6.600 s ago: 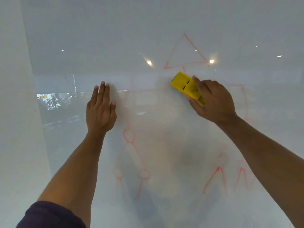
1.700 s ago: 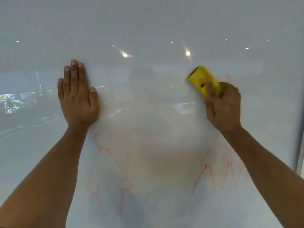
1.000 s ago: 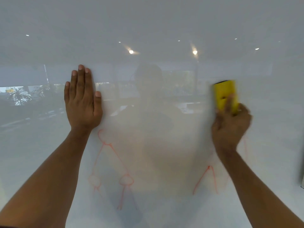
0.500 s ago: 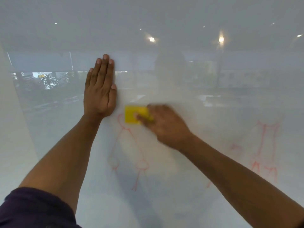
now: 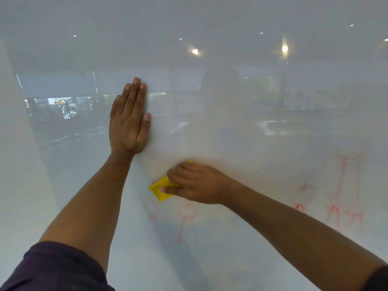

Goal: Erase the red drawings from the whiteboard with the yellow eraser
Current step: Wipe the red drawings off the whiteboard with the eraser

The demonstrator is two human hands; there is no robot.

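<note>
A glossy whiteboard [image 5: 231,101] fills the view. My right hand [image 5: 197,184] presses the yellow eraser [image 5: 160,189] flat against it at centre, fingers covering most of the eraser. Just below the eraser are faint red stick drawings [image 5: 185,219] with round heads and thin legs. More red drawings [image 5: 340,198] stand at the lower right, partly smeared. My left hand [image 5: 129,120] lies flat on the board above and left of the eraser, fingers together, holding nothing.
The board's left edge [image 5: 29,131] runs down beside a plain white wall [image 5: 12,164]. The board reflects ceiling lights [image 5: 195,51] and potted plants [image 5: 67,108]. A pale pink haze of wiped ink [image 5: 220,148] covers the middle.
My right hand has slid the eraser down along the board, wiping away the top circle and slanted lines of the left drawing. My left hand stays flat in place.
</note>
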